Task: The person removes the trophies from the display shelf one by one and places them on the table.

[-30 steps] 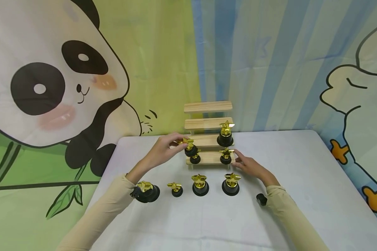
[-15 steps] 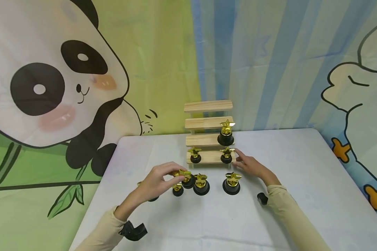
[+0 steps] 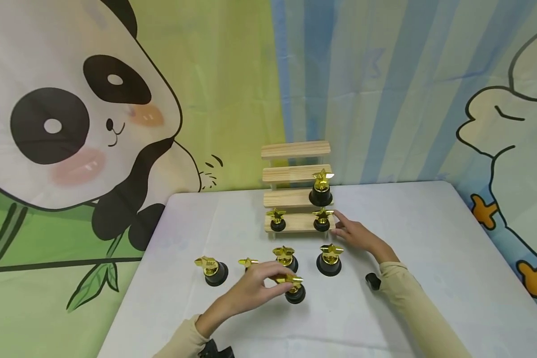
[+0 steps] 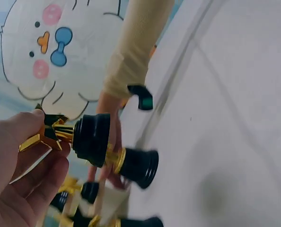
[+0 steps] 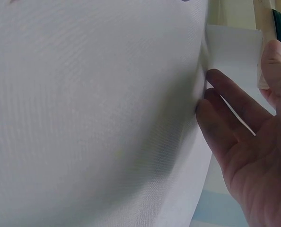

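A star trophy [image 3: 295, 295], gold on a black base, is pinched by its star in my left hand [image 3: 257, 287] over the table's front part. The left wrist view shows thumb and fingers of the left hand [image 4: 24, 165] on the gold star, with the black base [image 4: 92, 139] sticking out. My right hand [image 3: 359, 235] is at the right end of the wooden tiered shelf [image 3: 291, 199]. In the right wrist view, the fingers of the right hand [image 5: 259, 156] are extended, tips at the white cloth by the shelf's white side; the thumb is by the lowest board.
Two small trophies [image 3: 278, 223] [image 3: 321, 223] stand on the lowest board, and a larger trophy [image 3: 320, 195] on the board above. Several others line the table [image 3: 362, 318], including a right trophy [image 3: 328, 264], a left trophy [image 3: 216, 274] and a small trophy [image 3: 248, 263] partly hidden.
My left hand has carried the trophy from beside the shelf's lower left toward the front and slightly right, past the table row. The right hand has stayed by the shelf.
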Demonstrator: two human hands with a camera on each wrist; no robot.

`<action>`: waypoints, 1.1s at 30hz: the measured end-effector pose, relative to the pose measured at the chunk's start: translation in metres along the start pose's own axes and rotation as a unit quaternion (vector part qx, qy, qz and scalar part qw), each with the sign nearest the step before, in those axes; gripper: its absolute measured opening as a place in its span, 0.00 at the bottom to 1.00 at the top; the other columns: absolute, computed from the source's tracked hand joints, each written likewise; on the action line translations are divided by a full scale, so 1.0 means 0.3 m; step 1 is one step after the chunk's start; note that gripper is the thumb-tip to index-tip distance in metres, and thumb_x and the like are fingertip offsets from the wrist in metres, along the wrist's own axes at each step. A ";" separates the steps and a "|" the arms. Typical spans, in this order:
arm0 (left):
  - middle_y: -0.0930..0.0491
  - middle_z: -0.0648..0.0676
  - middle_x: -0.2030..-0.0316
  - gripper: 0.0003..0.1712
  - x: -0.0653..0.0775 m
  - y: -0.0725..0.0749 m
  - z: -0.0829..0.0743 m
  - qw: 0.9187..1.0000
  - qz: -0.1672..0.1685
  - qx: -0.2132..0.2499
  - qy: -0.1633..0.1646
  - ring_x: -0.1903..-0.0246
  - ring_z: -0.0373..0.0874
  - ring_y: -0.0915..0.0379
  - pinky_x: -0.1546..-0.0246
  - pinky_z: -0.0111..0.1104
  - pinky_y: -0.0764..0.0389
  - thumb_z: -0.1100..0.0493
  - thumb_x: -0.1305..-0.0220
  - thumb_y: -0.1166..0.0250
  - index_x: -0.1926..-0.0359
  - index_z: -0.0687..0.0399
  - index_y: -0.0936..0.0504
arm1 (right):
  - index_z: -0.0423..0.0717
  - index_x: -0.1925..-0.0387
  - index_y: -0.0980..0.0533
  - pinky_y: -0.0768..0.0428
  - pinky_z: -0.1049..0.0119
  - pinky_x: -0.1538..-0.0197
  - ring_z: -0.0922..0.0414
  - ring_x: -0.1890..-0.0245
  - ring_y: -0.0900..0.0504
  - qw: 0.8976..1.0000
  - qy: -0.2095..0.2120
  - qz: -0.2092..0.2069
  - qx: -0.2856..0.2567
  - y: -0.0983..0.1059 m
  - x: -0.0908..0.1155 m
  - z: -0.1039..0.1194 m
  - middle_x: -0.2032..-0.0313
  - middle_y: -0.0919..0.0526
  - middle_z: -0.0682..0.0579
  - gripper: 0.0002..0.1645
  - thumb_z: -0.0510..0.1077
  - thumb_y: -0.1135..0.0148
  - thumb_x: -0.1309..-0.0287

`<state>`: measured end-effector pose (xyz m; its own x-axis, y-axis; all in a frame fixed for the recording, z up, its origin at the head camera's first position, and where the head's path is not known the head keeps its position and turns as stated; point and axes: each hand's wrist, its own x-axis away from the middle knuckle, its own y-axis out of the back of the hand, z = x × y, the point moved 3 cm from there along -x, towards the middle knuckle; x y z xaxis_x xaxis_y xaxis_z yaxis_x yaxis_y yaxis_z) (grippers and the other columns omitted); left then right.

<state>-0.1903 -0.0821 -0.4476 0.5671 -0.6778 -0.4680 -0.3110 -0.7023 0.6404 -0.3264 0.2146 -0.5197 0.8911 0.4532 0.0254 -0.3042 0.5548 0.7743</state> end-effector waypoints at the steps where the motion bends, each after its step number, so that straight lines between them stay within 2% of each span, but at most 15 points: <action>1: 0.16 0.46 0.63 0.10 -0.017 -0.031 -0.001 1.000 0.001 -0.004 -0.010 0.63 0.31 0.21 0.64 0.20 0.19 0.58 0.35 0.35 0.53 0.49 0.18 | 0.36 0.26 0.54 0.29 0.38 0.37 0.33 0.41 0.26 1.000 -0.001 0.000 0.002 0.002 0.000 0.000 0.45 0.22 0.29 0.41 0.51 0.51 0.28; 4: 0.16 0.46 0.63 0.09 -0.068 -0.117 0.000 0.999 0.008 -0.010 -0.030 0.64 0.29 0.22 0.63 0.16 0.21 0.56 0.34 0.36 0.54 0.50 0.18 | 0.37 0.25 0.55 0.30 0.38 0.37 0.33 0.41 0.26 1.000 -0.002 -0.001 0.001 0.005 -0.001 0.002 0.45 0.22 0.29 0.41 0.51 0.51 0.28; 7: 0.16 0.46 0.62 0.10 -0.110 -0.185 0.011 0.999 0.016 -0.008 -0.032 0.65 0.29 0.24 0.65 0.15 0.22 0.56 0.34 0.36 0.54 0.50 0.18 | 0.37 0.26 0.55 0.30 0.37 0.37 0.33 0.41 0.26 1.000 -0.002 -0.004 -0.001 0.006 -0.002 0.007 0.45 0.23 0.28 0.41 0.51 0.51 0.28; 12: 0.16 0.47 0.61 0.11 -0.136 -0.263 0.056 0.999 0.036 -0.012 -0.009 0.65 0.30 0.24 0.65 0.14 0.24 0.55 0.35 0.35 0.54 0.51 0.17 | 0.37 0.25 0.55 0.30 0.38 0.37 0.33 0.41 0.26 1.000 -0.005 0.001 -0.005 -0.006 -0.006 0.006 0.45 0.23 0.29 0.41 0.51 0.50 0.28; 16: 0.16 0.47 0.60 0.12 -0.140 -0.302 0.087 0.998 0.054 -0.014 0.025 0.63 0.30 0.24 0.62 0.11 0.26 0.54 0.35 0.35 0.53 0.52 0.17 | 0.36 0.26 0.54 0.29 0.38 0.38 0.34 0.41 0.25 1.000 -0.005 -0.002 -0.006 -0.008 -0.002 0.012 0.46 0.22 0.29 0.41 0.50 0.50 0.28; 20: 0.15 0.48 0.59 0.12 -0.140 -0.334 0.105 0.997 0.056 -0.001 0.044 0.62 0.30 0.23 0.62 0.11 0.26 0.55 0.36 0.34 0.54 0.52 0.17 | 0.35 0.26 0.54 0.29 0.38 0.38 0.34 0.42 0.25 1.000 -0.003 -0.002 -0.002 -0.003 0.001 0.017 0.46 0.22 0.29 0.41 0.49 0.50 0.28; 24: 0.16 0.50 0.59 0.12 -0.145 -0.356 0.109 0.998 0.048 0.014 0.043 0.62 0.31 0.22 0.62 0.11 0.24 0.56 0.37 0.34 0.54 0.53 0.17 | 0.35 0.26 0.54 0.29 0.38 0.38 0.34 0.42 0.25 1.000 -0.004 -0.001 0.003 0.001 0.001 0.011 0.46 0.22 0.29 0.41 0.50 0.51 0.28; 28: 0.15 0.49 0.60 0.11 -0.151 -0.373 0.109 0.999 0.040 0.005 0.027 0.62 0.31 0.21 0.62 0.10 0.25 0.56 0.38 0.33 0.55 0.53 0.16 | 0.36 0.26 0.55 0.29 0.38 0.38 0.34 0.42 0.25 1.000 -0.005 0.001 0.000 0.002 0.003 0.010 0.46 0.22 0.29 0.41 0.50 0.51 0.28; 33: 0.15 0.48 0.61 0.10 -0.150 -0.400 0.121 0.999 0.038 0.001 0.025 0.63 0.31 0.21 0.62 0.10 0.25 0.57 0.38 0.33 0.56 0.53 0.16 | 0.35 0.26 0.54 0.28 0.39 0.39 0.34 0.43 0.24 1.000 0.001 -0.004 0.003 0.003 0.005 0.010 0.47 0.21 0.29 0.40 0.50 0.51 0.28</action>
<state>-0.2062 0.0249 -0.5254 0.5793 -0.7170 -0.3876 -0.3551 -0.6500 0.6718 -0.3243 0.2137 -0.5172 0.8928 0.4502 0.0175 -0.2948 0.5543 0.7784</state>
